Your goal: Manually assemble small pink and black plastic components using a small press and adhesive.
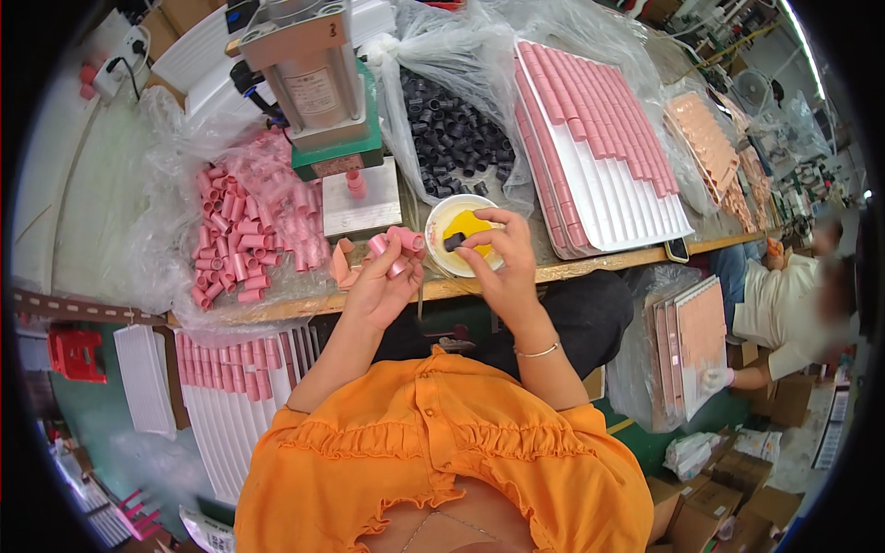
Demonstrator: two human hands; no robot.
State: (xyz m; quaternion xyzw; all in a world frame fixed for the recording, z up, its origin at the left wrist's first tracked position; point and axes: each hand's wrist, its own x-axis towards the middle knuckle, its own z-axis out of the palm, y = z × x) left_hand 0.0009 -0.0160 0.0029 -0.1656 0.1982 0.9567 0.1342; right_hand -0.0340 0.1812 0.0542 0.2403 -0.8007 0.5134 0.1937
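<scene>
In front of the press, my left hand [385, 293] is closed round a few short pink tubes [407, 240]. My right hand [509, 267] pinches a small black tube piece [454, 241] between thumb and fingertips. That piece is held over a white bowl [437, 221] with something yellow inside. The black piece and the pink tubes are apart. Behind my left hand stands the green and metal press [336, 111], with one pink piece [356, 182] upright on its steel plate [378, 210].
Loose pink tubes [235, 235] lie on plastic at left. A clear bag of black pieces [456, 124] sits behind the bowl. White ribbed trays [636, 207] with pink tubes are stacked at right; another tray [221, 433] is lower left. A person [784, 300] works at far right.
</scene>
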